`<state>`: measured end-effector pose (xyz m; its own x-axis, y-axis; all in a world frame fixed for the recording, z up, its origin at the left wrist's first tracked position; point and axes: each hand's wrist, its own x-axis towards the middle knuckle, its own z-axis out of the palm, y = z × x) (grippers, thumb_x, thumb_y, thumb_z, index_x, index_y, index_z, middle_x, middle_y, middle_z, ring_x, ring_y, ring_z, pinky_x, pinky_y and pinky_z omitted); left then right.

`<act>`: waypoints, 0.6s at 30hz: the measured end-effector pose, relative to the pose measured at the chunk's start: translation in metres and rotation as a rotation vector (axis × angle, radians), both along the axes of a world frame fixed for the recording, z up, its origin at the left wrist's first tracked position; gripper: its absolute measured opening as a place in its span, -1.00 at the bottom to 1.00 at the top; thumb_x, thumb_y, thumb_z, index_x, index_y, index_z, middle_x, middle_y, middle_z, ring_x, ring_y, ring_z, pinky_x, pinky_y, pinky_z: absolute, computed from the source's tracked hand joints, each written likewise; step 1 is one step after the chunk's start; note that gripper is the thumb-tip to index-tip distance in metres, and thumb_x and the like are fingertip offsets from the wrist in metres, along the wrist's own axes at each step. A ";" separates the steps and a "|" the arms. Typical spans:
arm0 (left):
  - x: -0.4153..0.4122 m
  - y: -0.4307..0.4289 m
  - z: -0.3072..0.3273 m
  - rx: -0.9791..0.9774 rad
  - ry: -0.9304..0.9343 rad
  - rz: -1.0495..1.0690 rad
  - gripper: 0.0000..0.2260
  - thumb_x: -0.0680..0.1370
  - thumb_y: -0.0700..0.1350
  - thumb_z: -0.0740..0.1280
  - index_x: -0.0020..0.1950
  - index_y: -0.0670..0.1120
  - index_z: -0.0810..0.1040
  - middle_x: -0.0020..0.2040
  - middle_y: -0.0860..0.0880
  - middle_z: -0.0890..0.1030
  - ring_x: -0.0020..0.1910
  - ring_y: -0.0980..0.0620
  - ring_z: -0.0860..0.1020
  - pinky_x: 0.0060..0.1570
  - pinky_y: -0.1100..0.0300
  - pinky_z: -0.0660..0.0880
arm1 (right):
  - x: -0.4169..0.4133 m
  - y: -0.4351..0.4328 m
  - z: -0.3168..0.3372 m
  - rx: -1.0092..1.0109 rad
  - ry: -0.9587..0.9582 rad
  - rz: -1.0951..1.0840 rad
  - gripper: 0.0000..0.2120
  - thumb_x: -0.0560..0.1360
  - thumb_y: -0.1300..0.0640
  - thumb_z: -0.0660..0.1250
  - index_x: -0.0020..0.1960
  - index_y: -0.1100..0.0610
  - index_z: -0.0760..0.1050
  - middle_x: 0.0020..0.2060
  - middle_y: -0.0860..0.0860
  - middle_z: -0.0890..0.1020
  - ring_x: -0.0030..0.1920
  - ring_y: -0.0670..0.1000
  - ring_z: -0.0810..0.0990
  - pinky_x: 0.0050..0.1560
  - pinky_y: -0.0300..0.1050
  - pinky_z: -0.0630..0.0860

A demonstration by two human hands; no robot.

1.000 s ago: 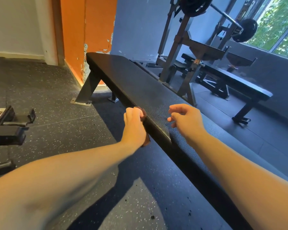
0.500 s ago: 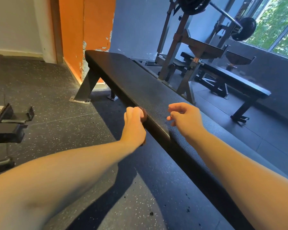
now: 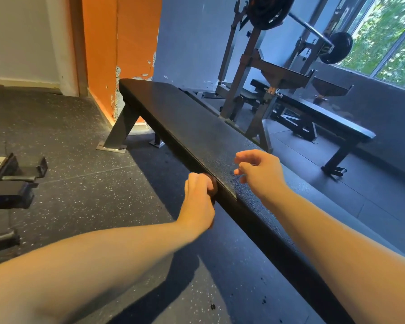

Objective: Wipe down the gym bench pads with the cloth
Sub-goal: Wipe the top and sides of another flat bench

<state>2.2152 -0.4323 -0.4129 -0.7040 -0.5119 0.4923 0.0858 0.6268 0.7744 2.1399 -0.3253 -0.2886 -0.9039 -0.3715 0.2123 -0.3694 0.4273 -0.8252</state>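
A gym room with a speckled rubber floor (image 3: 80,183), an orange wall (image 3: 117,43) and a barbell rack (image 3: 255,78) by the window. Across the middle runs the long black padded surface (image 3: 197,127), from the far left corner by the wall to the near right.

The wiping looks to be under way on the side of the pad, not its top. The left grip (image 3: 198,199) is curled round a dark brownish cloth (image 3: 212,185) and presses it against the near long edge of the surface, about midway along. Only a small bulge of cloth shows past the knuckles; the rest is hidden in the fist.

The right grip (image 3: 260,174) hovers just above the top of the surface, near that same edge. Its fingers are loosely curled and hold nothing. Whether it touches the pad cannot be told.

The next move probably calls for sliding the cloth along the edge with steady pressure, then lifting it onto the top face, most of which lies beyond the hands toward the far corner. The right grip could brace on the pad.
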 end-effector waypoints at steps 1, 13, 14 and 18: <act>-0.004 -0.008 0.005 0.067 -0.013 0.050 -0.71 0.49 -0.40 0.12 -0.01 -0.01 0.34 0.07 0.02 0.31 -0.01 0.06 0.34 -0.08 0.30 0.30 | 0.000 0.001 0.001 -0.003 -0.002 -0.004 -0.72 0.60 0.37 0.25 0.11 0.05 0.61 -0.02 -0.03 0.68 -0.19 -0.06 0.71 -0.27 -0.30 0.61; 0.019 0.012 0.014 -0.064 -0.008 -0.144 -0.68 0.56 -0.36 0.25 0.04 0.07 0.32 0.19 -0.02 0.32 0.12 0.06 0.33 0.10 0.33 0.32 | -0.003 0.002 0.004 -0.013 -0.016 -0.016 -0.73 0.61 0.37 0.25 0.15 0.10 0.61 -0.01 0.00 0.67 -0.27 -0.17 0.68 -0.28 -0.31 0.62; 0.021 0.012 0.013 -0.115 -0.024 -0.186 -0.69 0.57 -0.35 0.27 0.06 0.06 0.33 0.21 -0.03 0.32 0.14 0.06 0.33 0.11 0.32 0.33 | -0.003 0.000 0.004 -0.006 -0.013 -0.013 -0.73 0.61 0.37 0.25 0.15 0.10 0.61 -0.01 -0.01 0.67 -0.26 -0.16 0.68 -0.29 -0.32 0.61; 0.019 -0.006 0.021 -0.243 -0.059 -0.217 -0.74 0.53 -0.34 0.33 0.09 -0.03 0.44 0.19 -0.02 0.34 0.11 0.05 0.35 -0.15 0.39 0.31 | -0.003 -0.009 0.000 0.018 -0.015 -0.013 -0.73 0.61 0.36 0.26 0.12 0.06 0.61 -0.01 -0.02 0.68 -0.19 -0.07 0.70 -0.29 -0.33 0.58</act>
